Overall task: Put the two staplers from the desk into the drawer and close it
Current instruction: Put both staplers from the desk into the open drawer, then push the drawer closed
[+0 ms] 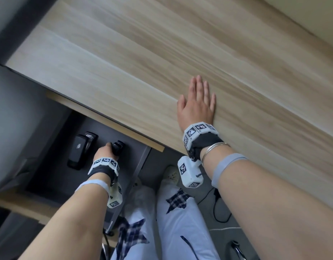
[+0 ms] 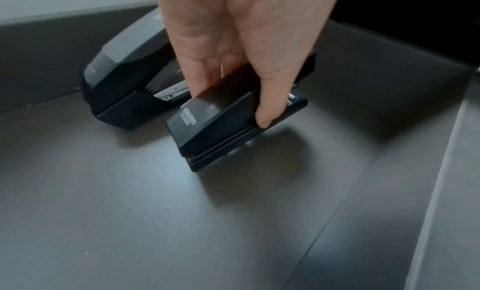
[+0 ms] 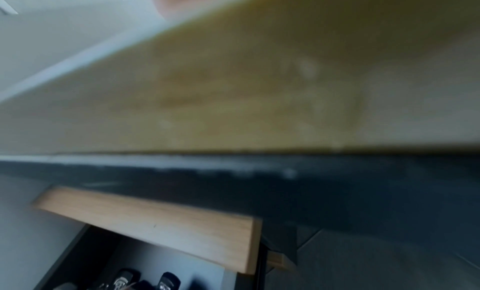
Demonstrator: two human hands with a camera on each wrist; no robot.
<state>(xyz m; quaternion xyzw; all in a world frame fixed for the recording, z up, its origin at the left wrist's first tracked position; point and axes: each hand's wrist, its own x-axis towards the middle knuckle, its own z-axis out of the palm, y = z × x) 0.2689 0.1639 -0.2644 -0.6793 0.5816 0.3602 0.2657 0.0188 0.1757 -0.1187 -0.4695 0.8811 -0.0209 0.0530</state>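
The grey drawer (image 1: 56, 177) (image 2: 130, 222) stands pulled out under the wooden desk (image 1: 162, 59). A large black stapler (image 1: 81, 150) (image 2: 130, 68) lies on the drawer floor at the left. My left hand (image 1: 105, 152) (image 2: 233, 47) grips a smaller black stapler (image 1: 118, 147) (image 2: 221, 125) from above, tilted and just above the drawer floor, right beside the large one. My right hand (image 1: 197, 102) lies flat on the desk top with straight fingers and holds nothing. In the right wrist view the drawer's far end (image 3: 155, 224) and both stapler tips show blurred.
The drawer's right wall (image 2: 441, 171) runs close to the held stapler. My legs in light trousers (image 1: 171, 212) and a shoe sit right of the drawer. A black cable (image 1: 218, 209) lies on the dark floor. A grey panel (image 1: 15, 119) borders the drawer's left.
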